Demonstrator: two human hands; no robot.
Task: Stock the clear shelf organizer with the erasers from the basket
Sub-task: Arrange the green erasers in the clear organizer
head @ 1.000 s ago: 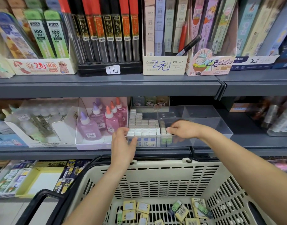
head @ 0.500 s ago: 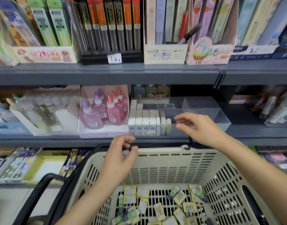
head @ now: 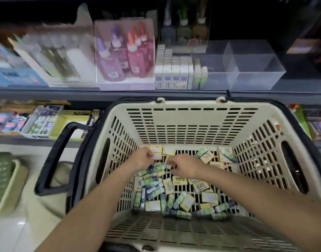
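Task partly done. The organizer [head: 250, 66] sits on the shelf [head: 65, 91] at 1 o'clock. Its 9 o'clock section is packed with stocked rows [head: 174, 71]. The compartments toward 3 o'clock show nothing inside. Plenty is left: a big pile of loose erasers [head: 176, 195] covers the floor of the basket [head: 190, 104], at centre to 6 o'clock. My guess is well under half are moved.

Both hands are down in the basket at the 12 o'clock edge of the pile, close together but not touching.
- Left hand [head: 142, 159]: fingers curled tight, tips pinching a pale-labelled eraser [head: 157, 155] just at its 2 o'clock.
- Right hand [head: 186, 166]: fingers curled down onto the pile with a pale bit at the tips. Can't tell if it has a grip; it's blurred.

Orientation:
- Loose erasers are short blocks lying flat, with long axes pointing every which way and no common heading.
- Some show labels, others show green sleeves.
- The pinched one looks roughly flat, long axis about 9–3, but that's uncertain.
- Stocked rows stand on end with long axes upright, narrow labelled faces toward the aisle, packed side by side.
- So each picked piece likely needs turning upright before it goes in.
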